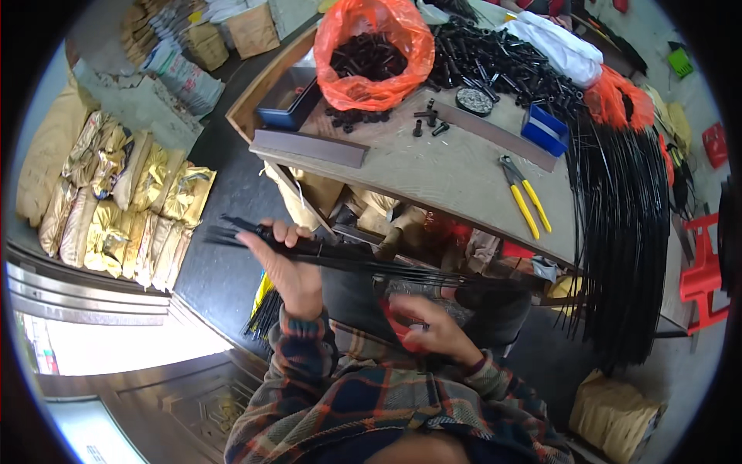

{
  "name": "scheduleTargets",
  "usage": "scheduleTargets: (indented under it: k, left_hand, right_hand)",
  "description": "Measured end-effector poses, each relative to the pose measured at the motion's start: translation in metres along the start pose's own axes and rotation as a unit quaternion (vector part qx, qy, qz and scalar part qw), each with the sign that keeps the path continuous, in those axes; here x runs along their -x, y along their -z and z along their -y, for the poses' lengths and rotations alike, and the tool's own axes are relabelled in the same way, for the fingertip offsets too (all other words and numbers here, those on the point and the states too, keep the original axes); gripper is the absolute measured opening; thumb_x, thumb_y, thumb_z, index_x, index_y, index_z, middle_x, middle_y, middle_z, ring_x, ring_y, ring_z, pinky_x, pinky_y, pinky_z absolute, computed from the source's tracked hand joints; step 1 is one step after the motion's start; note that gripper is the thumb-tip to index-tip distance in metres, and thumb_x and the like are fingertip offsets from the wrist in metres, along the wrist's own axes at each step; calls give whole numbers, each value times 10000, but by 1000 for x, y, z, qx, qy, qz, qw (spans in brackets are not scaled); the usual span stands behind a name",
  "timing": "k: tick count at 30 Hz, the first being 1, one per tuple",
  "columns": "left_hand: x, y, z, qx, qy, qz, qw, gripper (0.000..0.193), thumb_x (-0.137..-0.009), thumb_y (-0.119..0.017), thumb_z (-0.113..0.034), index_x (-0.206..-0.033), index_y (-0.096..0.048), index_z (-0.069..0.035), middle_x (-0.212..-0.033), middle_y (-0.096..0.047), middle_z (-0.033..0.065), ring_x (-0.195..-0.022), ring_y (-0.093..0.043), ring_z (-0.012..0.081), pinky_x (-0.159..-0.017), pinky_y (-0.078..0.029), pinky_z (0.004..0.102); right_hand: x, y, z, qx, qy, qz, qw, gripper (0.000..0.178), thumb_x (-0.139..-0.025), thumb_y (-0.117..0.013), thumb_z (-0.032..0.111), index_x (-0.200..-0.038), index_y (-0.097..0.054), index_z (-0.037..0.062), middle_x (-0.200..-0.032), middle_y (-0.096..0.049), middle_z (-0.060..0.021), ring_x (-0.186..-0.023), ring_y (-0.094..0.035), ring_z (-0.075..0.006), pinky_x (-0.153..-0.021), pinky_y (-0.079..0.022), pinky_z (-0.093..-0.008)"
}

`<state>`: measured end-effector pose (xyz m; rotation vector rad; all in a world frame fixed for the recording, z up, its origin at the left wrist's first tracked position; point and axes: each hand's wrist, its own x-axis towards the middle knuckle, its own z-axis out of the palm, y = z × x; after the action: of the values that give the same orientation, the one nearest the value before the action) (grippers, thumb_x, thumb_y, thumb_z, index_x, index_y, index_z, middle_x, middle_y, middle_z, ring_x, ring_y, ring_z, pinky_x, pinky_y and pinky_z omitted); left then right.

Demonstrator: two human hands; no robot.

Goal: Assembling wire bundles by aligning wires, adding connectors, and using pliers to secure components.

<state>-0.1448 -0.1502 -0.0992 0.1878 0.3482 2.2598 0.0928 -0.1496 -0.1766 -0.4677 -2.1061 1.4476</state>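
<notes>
Step, seemingly: thin black rods (379, 267) being held across frame centre | left grip (287, 267): wrapped around rods | right grip (434, 325), below: curled, hold cannot be told | next: level support probably called for

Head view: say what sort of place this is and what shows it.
Probably a small assembly workshop: a worktable bears a heap of small black parts and yellow-handled pliers, and long thin black strands hang at its right side.

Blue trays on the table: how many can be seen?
2: a dark blue tray toward the left of the table, a bright blue tray toward its right. Others may be hidden.
</notes>
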Motion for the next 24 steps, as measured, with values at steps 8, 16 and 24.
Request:
scheduleTargets:
  k: [8,16,24]
  left_hand:
    - [52,91,94,-104,370,-21,923,450,-901,-430,-468,-916,-548,-33,-841,-615,94,-815,-573,205,-713,-469,350]
    - [53,-11,64,-480,106,425,760,498,-689,-724,-171,-1124,-554,-1,-1123,-525,99,-1139,-435,194,-952,-328,305]
    - [56,-28,66,-427,211,411,777,262,-669,-706,-56,-907,-634,28,-909,-613,96,-829,-573,183,-768,-444,272]
  right_hand:
    - [-23,57,40,-195,184,-482,834,363,-932,-368,414,-838,-499,89,-696,-490,-61,-629,-484,-199,-584,-420,-330]
    - [-18,12,-43,-223,24,-201,954,192,-803,-650,165,-718,-615,-4,-658,-577,-22,-546,-486,-74,-472,-366,-226]
    - [-6,3,-31,-232,-30,-115,965,332,-744,-726,308,-853,-620,13,-740,-549,4,-738,-519,-78,-621,-405,-236]
